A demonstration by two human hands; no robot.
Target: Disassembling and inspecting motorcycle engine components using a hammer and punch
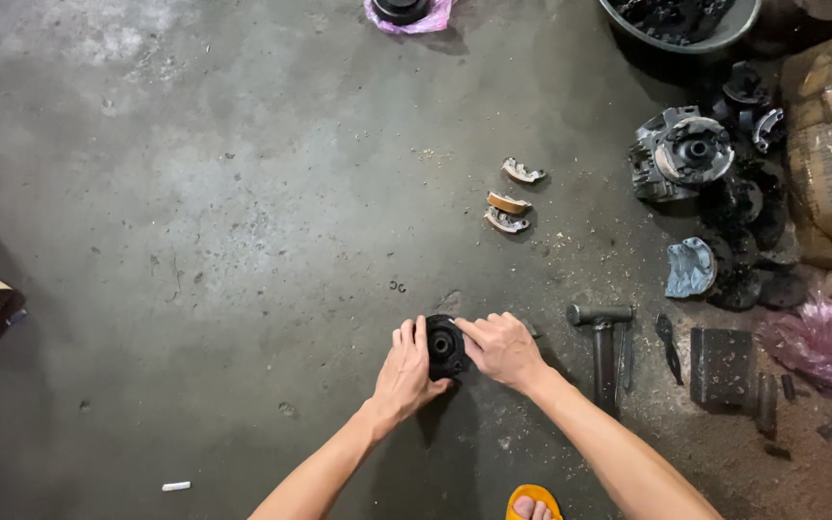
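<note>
A small round black metal part (443, 345) sits on the gray concrete floor (243, 241), near the person and a bit right of the middle. It looks dirty and greasy, with a hole in its center. The hole faces up, so the part lies flat like a thick wheel, and it has no long side that I can see.

The left hand (404, 371) wraps around the left side of the part, fingers curled over its rim. The right hand (503, 349) covers its right side, with the fingers pressed together on top. Both hands hide some of the part, so its edges are hard to see.

Just to the right lies a hammer (604, 342) with its handle pointing near. Past that are a dark metal block (721, 364) and a pink plastic bag (816, 337). Farther away, three small curved pieces (509, 200) lie in a row. A pile of black machine parts (715, 183) fills the far right. A white stub (176, 486), maybe chalk, lies near on the left. An orange sandal (534, 501) shows at the near edge.
</note>
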